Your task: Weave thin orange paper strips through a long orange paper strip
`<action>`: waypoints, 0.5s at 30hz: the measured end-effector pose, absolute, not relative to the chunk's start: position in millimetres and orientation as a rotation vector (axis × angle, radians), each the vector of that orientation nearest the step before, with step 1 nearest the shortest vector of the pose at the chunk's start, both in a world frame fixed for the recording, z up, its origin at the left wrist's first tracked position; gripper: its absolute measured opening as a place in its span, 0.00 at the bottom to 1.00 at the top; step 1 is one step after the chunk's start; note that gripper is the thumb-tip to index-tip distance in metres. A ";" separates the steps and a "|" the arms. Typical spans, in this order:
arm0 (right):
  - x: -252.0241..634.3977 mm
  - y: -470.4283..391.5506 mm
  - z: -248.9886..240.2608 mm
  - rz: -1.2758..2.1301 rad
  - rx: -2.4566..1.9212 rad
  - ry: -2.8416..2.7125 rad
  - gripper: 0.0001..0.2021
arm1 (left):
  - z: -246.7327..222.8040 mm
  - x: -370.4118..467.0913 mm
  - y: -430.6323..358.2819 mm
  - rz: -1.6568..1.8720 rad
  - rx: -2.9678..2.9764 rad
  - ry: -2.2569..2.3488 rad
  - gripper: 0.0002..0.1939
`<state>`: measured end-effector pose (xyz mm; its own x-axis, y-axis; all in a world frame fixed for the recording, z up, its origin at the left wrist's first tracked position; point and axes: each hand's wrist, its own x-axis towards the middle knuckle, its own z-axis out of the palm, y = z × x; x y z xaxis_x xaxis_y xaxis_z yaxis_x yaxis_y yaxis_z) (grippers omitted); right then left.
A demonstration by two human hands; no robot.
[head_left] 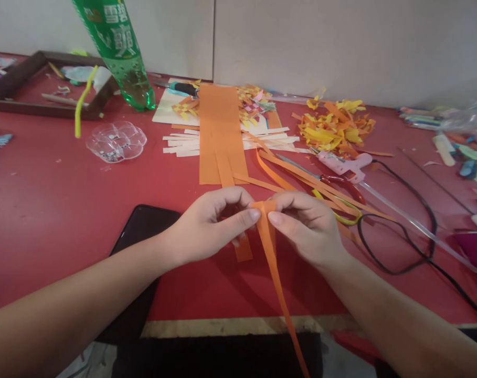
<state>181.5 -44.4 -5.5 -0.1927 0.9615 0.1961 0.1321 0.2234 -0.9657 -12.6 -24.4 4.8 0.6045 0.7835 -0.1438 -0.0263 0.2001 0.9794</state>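
Between my two hands is an orange paper strip (272,257), folded at its top, with a long tail hanging down past the table's front edge. My left hand (218,223) pinches the fold from the left, thumb in front. On the other side my right hand (305,226) pinches it the same way, so both hands are closed on it. Another orange strip (244,249) lies on the table under my left hand. Beyond my hands lies a wide orange paper sheet (222,131), and cut orange strips (313,184) spread to its right.
A black phone (144,231) lies under my left forearm. Red-handled scissors (342,184), a pink glue gun (346,165) and its black cord (429,210) are at right. Farther back stand a green bottle (124,63), a clear bead tray (116,142) and paper scraps (336,126).
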 end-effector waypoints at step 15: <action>181.1 -44.7 -9.9 0.999 -1.079 -1.550 0.09 | 5.4 -11.0 -24.9 0.718 1.191 0.769 0.10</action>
